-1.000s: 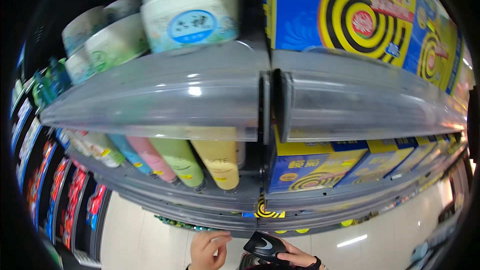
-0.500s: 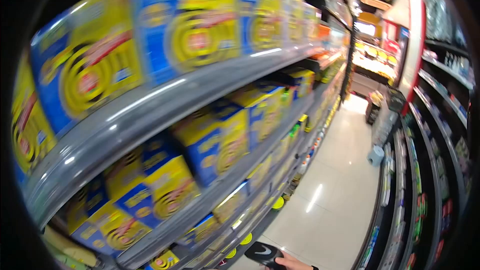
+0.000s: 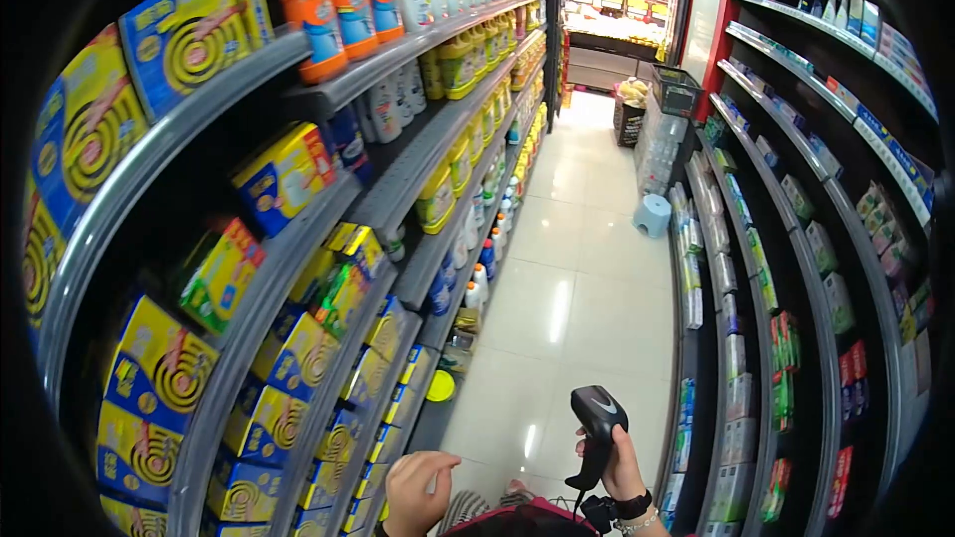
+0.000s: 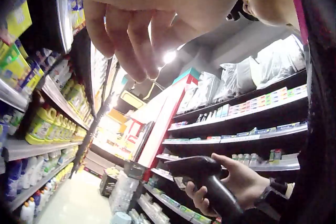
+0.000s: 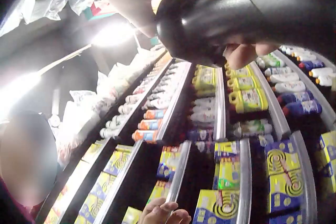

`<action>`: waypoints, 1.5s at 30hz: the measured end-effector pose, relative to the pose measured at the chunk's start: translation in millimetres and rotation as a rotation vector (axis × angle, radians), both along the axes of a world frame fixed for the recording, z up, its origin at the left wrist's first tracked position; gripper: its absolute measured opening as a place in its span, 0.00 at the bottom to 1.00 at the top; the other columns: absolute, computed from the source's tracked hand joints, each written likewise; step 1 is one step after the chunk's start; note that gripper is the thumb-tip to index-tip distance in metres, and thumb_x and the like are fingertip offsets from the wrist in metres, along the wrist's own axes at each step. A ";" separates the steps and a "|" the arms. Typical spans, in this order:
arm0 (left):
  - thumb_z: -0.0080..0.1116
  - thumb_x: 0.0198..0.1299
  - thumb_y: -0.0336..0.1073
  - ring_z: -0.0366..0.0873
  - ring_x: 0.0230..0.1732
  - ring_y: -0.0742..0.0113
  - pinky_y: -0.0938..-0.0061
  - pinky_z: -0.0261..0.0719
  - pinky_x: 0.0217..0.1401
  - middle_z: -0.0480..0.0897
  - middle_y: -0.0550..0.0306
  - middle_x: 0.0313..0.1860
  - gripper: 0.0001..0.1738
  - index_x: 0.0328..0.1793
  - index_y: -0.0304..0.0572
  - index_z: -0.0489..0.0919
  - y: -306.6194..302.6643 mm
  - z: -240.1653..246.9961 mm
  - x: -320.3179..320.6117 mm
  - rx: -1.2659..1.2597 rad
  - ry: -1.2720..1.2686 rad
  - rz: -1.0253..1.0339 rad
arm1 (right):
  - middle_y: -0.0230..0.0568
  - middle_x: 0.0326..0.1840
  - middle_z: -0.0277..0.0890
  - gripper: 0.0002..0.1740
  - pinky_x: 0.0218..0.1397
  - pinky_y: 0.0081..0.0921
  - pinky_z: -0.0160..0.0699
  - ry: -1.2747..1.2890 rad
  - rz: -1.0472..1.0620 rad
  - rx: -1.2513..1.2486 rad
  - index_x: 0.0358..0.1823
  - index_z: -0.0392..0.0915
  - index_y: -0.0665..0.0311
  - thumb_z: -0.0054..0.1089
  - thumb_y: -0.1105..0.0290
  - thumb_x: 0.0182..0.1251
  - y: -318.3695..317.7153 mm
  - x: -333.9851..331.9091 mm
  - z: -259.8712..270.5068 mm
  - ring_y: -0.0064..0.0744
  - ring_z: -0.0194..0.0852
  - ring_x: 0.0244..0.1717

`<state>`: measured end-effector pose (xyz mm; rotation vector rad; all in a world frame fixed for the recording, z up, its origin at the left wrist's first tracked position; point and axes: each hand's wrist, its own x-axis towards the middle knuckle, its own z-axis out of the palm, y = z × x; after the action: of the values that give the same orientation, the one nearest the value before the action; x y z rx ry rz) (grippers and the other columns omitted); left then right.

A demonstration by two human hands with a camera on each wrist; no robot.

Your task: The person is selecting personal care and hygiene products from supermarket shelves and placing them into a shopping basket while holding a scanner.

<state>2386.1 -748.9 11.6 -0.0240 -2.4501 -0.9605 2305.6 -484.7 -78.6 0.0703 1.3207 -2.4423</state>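
Black and smooth, the handheld scanner (image 3: 600, 418) is up in our right hand (image 3: 625, 475), its fingers wrapped round the handle, over the pale tiled floor (image 3: 517, 313) of the aisle and apart from the shelved goods on either side. We hold nothing in our left hand (image 3: 416, 492), whose fingers bend loosely near the blue-and-yellow boxes (image 3: 244, 490). Taking hold of the scanner is done, as we judge it, but it touches no box or bottle, and how much is left we cannot tell.
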 end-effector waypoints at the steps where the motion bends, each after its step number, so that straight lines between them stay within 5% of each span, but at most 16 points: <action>1: 0.56 0.52 0.22 0.82 0.33 0.55 0.67 0.77 0.36 0.84 0.54 0.30 0.07 0.32 0.41 0.82 6.0 -6.0 -22.8 0.025 -0.007 -0.027 | 0.47 0.45 0.76 0.31 0.44 0.28 0.78 -0.042 -0.064 0.006 0.63 0.62 0.65 0.52 0.49 0.69 17.1 -14.6 -8.0 0.31 0.77 0.37; 3: 0.56 0.52 0.22 0.82 0.32 0.55 0.67 0.77 0.36 0.84 0.54 0.30 0.07 0.32 0.41 0.82 14.2 -15.0 -80.8 0.045 -0.019 -0.077 | 0.47 0.44 0.76 0.35 0.44 0.31 0.76 -0.124 -0.191 0.149 0.64 0.64 0.69 0.41 0.43 0.72 39.6 -51.1 -19.9 0.35 0.76 0.38; 12: 0.56 0.51 0.21 0.81 0.27 0.58 0.67 0.75 0.34 0.83 0.59 0.25 0.07 0.33 0.41 0.81 13.6 -70.0 -321.2 0.157 -0.006 -0.374 | 0.50 0.46 0.76 0.34 0.44 0.34 0.77 -0.206 -0.374 0.028 0.65 0.65 0.66 0.40 0.43 0.73 79.2 -221.5 -36.1 0.40 0.76 0.38; 18: 0.55 0.51 0.20 0.81 0.24 0.59 0.70 0.74 0.28 0.83 0.60 0.23 0.08 0.36 0.40 0.80 -1.0 -44.1 -515.8 0.141 0.168 -0.498 | 0.49 0.47 0.76 0.37 0.45 0.33 0.78 -0.177 -0.374 0.068 0.66 0.64 0.67 0.42 0.42 0.72 50.3 -401.1 -5.2 0.38 0.78 0.39; 25: 0.53 0.52 0.20 0.81 0.24 0.58 0.70 0.75 0.30 0.82 0.57 0.22 0.08 0.35 0.40 0.79 -9.3 -36.5 -658.2 0.160 0.191 -0.412 | 0.51 0.52 0.75 0.34 0.50 0.29 0.78 -0.072 -0.157 0.062 0.67 0.60 0.70 0.49 0.48 0.72 14.6 -543.8 25.3 0.33 0.78 0.44; 33: 0.52 0.54 0.21 0.81 0.25 0.57 0.70 0.76 0.30 0.82 0.55 0.22 0.07 0.36 0.37 0.79 -13.2 -56.0 -777.8 0.060 0.039 -0.264 | 0.47 0.53 0.73 0.29 0.46 0.25 0.80 -0.196 -0.134 -0.020 0.69 0.55 0.67 0.50 0.59 0.74 19.1 -717.2 -14.3 0.30 0.77 0.43; 34: 0.54 0.60 0.24 0.80 0.35 0.51 0.67 0.78 0.39 0.81 0.46 0.34 0.06 0.41 0.36 0.80 -16.5 -63.5 -790.1 0.154 -0.076 -0.259 | 0.47 0.53 0.73 0.29 0.46 0.25 0.80 -0.190 -0.135 -0.035 0.69 0.55 0.67 0.50 0.59 0.74 20.7 -745.6 -21.2 0.30 0.77 0.43; 39: 0.53 0.61 0.25 0.81 0.31 0.56 0.69 0.78 0.37 0.82 0.50 0.30 0.07 0.43 0.36 0.81 14.7 -87.7 -912.9 0.171 -0.150 -0.091 | 0.45 0.53 0.72 0.30 0.46 0.26 0.80 -0.096 -0.071 -0.039 0.70 0.54 0.65 0.51 0.61 0.74 49.5 -889.8 -26.2 0.29 0.76 0.43; 42: 0.53 0.61 0.25 0.81 0.31 0.56 0.69 0.78 0.37 0.82 0.50 0.30 0.07 0.43 0.36 0.81 67.5 -25.5 -1020.1 0.193 -0.142 -0.255 | 0.46 0.52 0.73 0.29 0.45 0.26 0.79 -0.055 -0.125 -0.038 0.68 0.55 0.65 0.51 0.60 0.73 85.0 -973.0 -14.3 0.29 0.77 0.40; 45: 0.54 0.61 0.24 0.81 0.31 0.58 0.70 0.78 0.35 0.82 0.50 0.28 0.07 0.43 0.36 0.80 95.4 -18.3 -1123.3 0.084 -0.065 -0.401 | 0.49 0.50 0.76 0.31 0.47 0.27 0.79 -0.013 -0.260 -0.021 0.68 0.57 0.67 0.50 0.55 0.73 126.5 -1047.9 -9.1 0.32 0.79 0.41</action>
<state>1262.8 -653.5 -6.7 -0.4771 -2.5122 -1.2479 1257.7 -358.1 -87.8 0.2669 1.3543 -2.6634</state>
